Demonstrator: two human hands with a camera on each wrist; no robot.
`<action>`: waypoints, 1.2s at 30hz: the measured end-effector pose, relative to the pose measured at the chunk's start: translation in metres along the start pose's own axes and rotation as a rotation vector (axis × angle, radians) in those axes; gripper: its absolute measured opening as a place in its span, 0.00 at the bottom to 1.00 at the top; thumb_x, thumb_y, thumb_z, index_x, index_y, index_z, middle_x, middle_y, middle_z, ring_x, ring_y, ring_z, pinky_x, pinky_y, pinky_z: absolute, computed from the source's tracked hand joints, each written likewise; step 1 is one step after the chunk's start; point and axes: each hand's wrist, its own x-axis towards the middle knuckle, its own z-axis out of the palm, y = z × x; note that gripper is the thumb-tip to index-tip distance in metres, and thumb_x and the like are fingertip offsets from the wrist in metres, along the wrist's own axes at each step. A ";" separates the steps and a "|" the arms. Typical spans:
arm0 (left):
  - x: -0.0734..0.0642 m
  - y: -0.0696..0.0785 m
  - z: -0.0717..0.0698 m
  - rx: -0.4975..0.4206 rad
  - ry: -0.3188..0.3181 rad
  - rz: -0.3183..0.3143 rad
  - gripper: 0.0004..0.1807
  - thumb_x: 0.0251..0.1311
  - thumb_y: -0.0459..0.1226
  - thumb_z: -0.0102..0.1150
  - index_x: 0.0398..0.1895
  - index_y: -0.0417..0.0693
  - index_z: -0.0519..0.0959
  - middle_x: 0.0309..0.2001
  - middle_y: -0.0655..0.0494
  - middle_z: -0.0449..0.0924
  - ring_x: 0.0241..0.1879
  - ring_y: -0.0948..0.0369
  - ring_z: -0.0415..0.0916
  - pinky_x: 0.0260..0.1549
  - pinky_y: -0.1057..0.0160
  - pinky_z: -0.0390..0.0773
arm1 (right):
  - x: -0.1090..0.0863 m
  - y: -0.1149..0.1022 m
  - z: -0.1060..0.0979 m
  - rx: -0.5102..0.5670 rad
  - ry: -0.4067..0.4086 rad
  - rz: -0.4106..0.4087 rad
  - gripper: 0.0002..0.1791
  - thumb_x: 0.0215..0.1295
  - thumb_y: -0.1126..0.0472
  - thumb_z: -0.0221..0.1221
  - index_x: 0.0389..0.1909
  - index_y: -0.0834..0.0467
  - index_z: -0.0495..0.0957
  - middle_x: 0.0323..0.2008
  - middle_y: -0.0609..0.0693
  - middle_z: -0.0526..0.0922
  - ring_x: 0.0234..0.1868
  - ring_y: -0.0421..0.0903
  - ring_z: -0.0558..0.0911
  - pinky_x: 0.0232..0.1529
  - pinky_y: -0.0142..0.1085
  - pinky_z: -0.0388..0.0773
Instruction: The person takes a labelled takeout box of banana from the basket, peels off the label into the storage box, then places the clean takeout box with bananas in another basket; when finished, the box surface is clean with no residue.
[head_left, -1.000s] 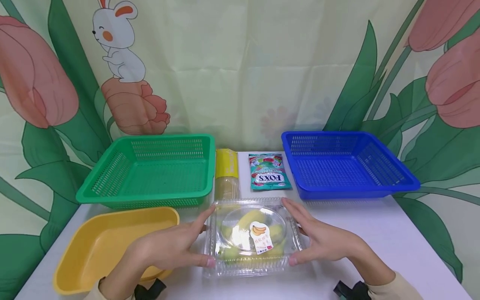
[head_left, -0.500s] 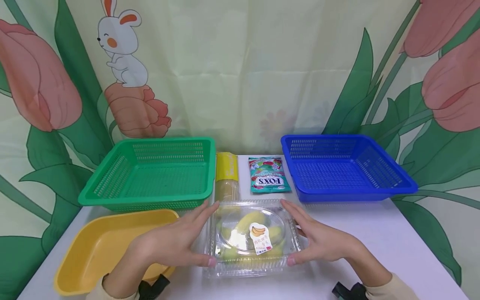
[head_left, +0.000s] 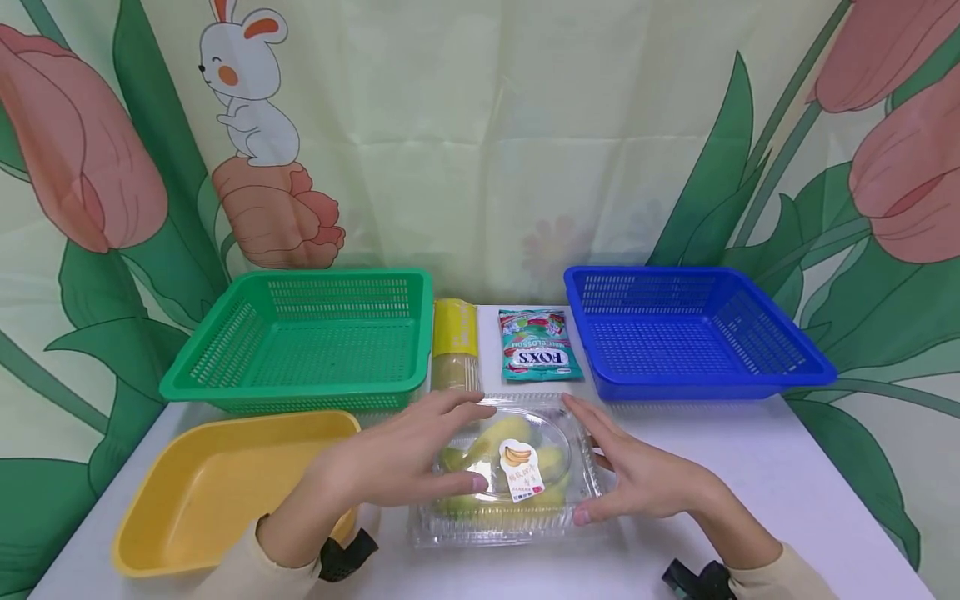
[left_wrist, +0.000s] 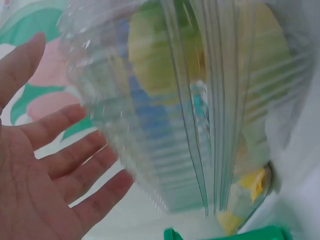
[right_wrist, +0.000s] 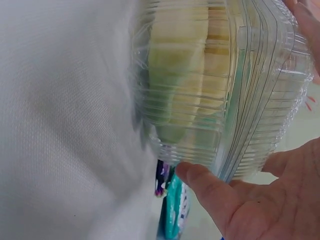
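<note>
A clear plastic clamshell box [head_left: 487, 521] of yellow-green fruit stands near the table's front, its lid shut. On the lid is a white sticker [head_left: 521, 469] with bananas printed on it. My left hand [head_left: 412, 450] hovers over the lid's left part, fingers spread and thumb reaching over the fruit. In the left wrist view its fingertips are right at the ribbed lid [left_wrist: 125, 135], with nothing in the palm. At the box's right side, my right hand [head_left: 652, 475] rests with fingers apart, thumb by the front corner and fingertips at the back corner.
Behind stand a green basket [head_left: 300, 400] on the left and a blue basket [head_left: 705, 387] on the right. Between them lie a yellow-topped clear package [head_left: 454, 333] and a teal candy bag [head_left: 538, 343]. A yellow basin [head_left: 157, 517] sits at front left, under my left forearm.
My left hand has left the box's left side and moved right over the lid. My right hand stays at the right side, and the box has hardly moved.
</note>
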 end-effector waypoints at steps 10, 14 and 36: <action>0.030 0.017 0.009 0.109 -0.012 0.089 0.29 0.67 0.59 0.62 0.64 0.55 0.75 0.68 0.58 0.73 0.68 0.57 0.69 0.68 0.54 0.72 | 0.001 0.000 -0.001 -0.014 0.001 0.021 0.71 0.54 0.49 0.77 0.83 0.40 0.31 0.82 0.58 0.34 0.77 0.69 0.55 0.68 0.64 0.66; 0.040 0.022 0.014 0.127 -0.016 0.127 0.23 0.66 0.59 0.63 0.56 0.57 0.77 0.63 0.60 0.75 0.63 0.60 0.72 0.64 0.59 0.74 | 0.001 0.000 -0.001 -0.009 0.002 0.009 0.71 0.54 0.48 0.77 0.83 0.40 0.31 0.82 0.57 0.34 0.78 0.68 0.56 0.68 0.64 0.66; 0.051 0.033 0.037 0.288 -0.028 0.178 0.19 0.70 0.64 0.53 0.30 0.64 0.73 0.59 0.61 0.77 0.58 0.61 0.72 0.52 0.61 0.76 | 0.000 0.000 0.002 -0.043 0.031 -0.019 0.70 0.54 0.47 0.77 0.83 0.38 0.32 0.82 0.56 0.36 0.79 0.66 0.49 0.65 0.65 0.69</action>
